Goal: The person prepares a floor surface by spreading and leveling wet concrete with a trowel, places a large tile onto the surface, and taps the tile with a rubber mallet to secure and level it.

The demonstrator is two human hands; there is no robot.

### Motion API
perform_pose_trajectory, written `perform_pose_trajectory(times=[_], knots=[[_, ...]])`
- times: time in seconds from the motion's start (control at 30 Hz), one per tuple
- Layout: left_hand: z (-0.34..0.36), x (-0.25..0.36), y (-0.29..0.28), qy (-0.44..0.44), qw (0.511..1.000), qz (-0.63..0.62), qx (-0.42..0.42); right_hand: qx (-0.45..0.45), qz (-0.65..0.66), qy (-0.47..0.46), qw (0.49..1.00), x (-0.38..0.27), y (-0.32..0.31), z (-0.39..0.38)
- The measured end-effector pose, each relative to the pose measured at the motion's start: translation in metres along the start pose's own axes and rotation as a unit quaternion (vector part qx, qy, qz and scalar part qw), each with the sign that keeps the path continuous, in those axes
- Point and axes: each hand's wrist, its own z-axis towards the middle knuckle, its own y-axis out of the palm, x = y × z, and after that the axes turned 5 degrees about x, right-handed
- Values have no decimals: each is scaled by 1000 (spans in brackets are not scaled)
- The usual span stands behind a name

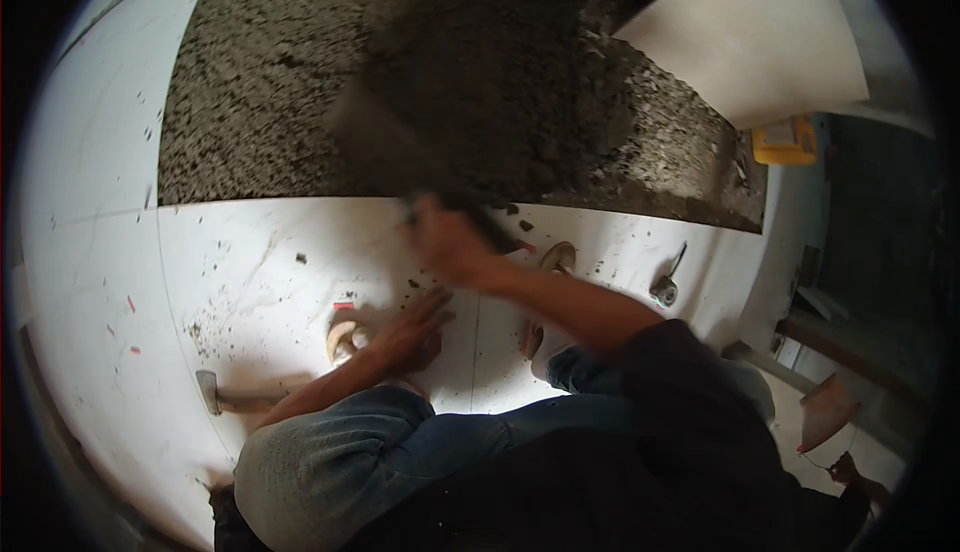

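My right hand (450,242) is closed round the handle of a long, flat trowel (395,142), which is smeared by motion. The blade lies over a bed of dark, crumbly mortar (260,82) and reaches across its near edge. Some of the mortar is in deep shadow. My left hand (412,337) hangs by my knee above the white tiles, holding nothing, its fingers stretched out toward the right forearm. Beneath both hands runs the row of laid white tiles (270,272), dotted with mortar crumbs.
A hammer (240,397) lies left of my leg. On the right rests a small round tool (665,290) with a thin handle. A large pale tile (760,42) slants over the mortar beside a yellow container (785,142). Another person's hand (855,477) shows at lower right.
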Motion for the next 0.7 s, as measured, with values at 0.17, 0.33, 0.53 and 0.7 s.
perform_pose_trajectory(times=[0.17, 0.33, 0.53, 0.7], knots=[[-14, 8, 2, 80, 989, 35, -123, 70, 76, 49, 993, -26, 78, 10], [-25, -8, -11, 17, 991, 115, -67, 282, 9, 178, 943, 78, -3, -16], [2, -24, -11, 10, 997, 57, -58, 284, 76, 163, 942, 162, -82, -62], [23, -22, 0, 217, 937, 140, -235, -89, -341, -12, 936, 136, -86, -47]])
